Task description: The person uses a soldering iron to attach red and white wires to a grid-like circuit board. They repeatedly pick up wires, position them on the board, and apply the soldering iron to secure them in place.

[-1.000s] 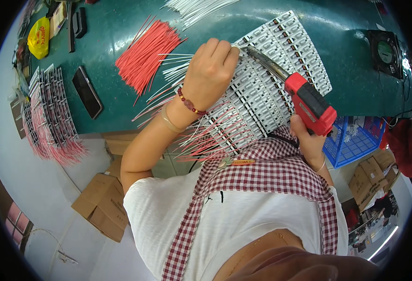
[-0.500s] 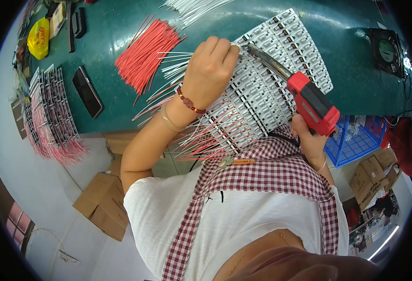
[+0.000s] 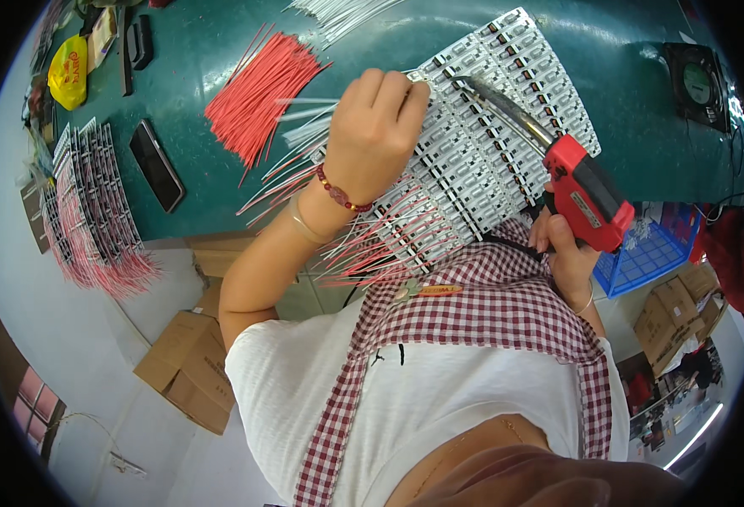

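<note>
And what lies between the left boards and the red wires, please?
The phone lies between the left boards and the red wires, in the head view.

Phone (image 3: pixel 156 167): left, on the green tabletop (image 3: pixel 630 106)
Yellow bag (image 3: pixel 68 73): far left
Black square device (image 3: pixel 697 86): far right
Cardboard box (image 3: pixel 188 372): near left

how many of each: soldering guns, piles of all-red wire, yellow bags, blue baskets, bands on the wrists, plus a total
Soldering gun: 1
Red wire pile: 1
Yellow bag: 1
Blue basket: 1
Wrist bands: 3 (2 left, 1 right)
Total: 7
</note>
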The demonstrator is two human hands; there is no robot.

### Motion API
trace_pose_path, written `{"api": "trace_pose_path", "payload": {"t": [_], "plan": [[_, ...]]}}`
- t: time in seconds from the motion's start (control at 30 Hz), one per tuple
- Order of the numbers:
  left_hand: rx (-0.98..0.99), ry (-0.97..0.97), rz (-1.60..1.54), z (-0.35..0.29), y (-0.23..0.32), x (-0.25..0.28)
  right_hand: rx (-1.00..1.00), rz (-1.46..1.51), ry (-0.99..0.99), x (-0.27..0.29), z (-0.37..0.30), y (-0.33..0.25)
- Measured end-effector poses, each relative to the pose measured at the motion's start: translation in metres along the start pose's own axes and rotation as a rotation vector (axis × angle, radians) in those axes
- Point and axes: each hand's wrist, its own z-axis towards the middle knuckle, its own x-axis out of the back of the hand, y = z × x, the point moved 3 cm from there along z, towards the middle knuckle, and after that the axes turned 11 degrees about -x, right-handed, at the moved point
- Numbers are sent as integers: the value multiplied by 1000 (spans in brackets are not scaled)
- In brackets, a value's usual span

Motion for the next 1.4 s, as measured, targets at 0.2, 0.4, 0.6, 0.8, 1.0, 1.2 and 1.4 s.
{"api": "trace_pose_path", "payload": {"t": [0.2, 0.4, 0.6, 0.8, 1.0, 1.2, 1.4], "plan": [[14, -17, -83, -2, 5, -9, -117, 7, -9, 2, -2, 8], [16, -55, -76, 1, 4, -9, -192, -99, 4, 9, -7, 16], [6, -63, -72, 2, 5, -10, -86, -309, 15, 15, -7, 25], [24, -107, -73, 4, 5, -9, 62, -419, 3, 6, -8, 13], [11, -147, -49, 6, 7, -8, 92, -441, -8, 11, -9, 18], [-12, -186, -24, 5, 8, -8, 94, -421, -20, 12, -8, 19], [-2, -170, -24, 4, 8, -7, -27, -439, -31, 10, -5, 19]]}}
